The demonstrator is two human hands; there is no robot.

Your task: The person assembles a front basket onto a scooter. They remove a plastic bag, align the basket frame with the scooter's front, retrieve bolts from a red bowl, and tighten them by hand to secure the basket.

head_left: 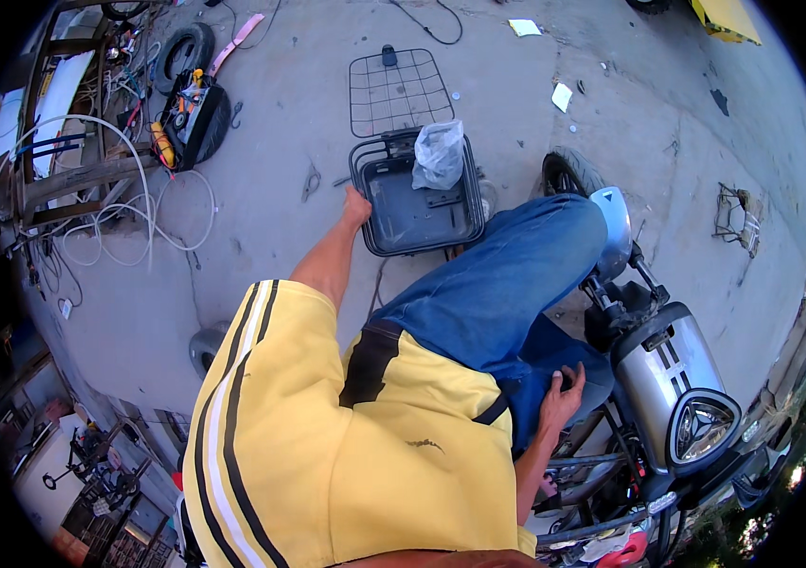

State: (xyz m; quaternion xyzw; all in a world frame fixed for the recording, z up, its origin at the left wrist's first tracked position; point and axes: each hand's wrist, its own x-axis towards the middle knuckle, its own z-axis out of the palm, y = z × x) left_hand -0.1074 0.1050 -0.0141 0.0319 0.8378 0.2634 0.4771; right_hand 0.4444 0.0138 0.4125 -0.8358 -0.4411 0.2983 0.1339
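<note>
My left hand [357, 204] is closed on the left rim of a black basket [401, 220] that has a wire frame around its top. Inside the basket lies a crumpled clear plastic bag [439, 156], with a small dark flat piece beside it. Just beyond the basket, its wire grid lid [403, 93] is swung back flat over the ground. My right hand [561, 399] hovers by my bent knee in blue jeans, fingers curved and apart, with nothing visible in it. Near that hand stands a silver-and-black motorbike or scooter [673, 379] with a triangular headlight.
Loose tyres [185, 52] and a coiled pale hose [152, 204] lie at the left beside a rusty metal frame [76, 185]. A small metal rack [736, 221] sits on the concrete at right. Paper scraps [562, 97] are scattered farther off.
</note>
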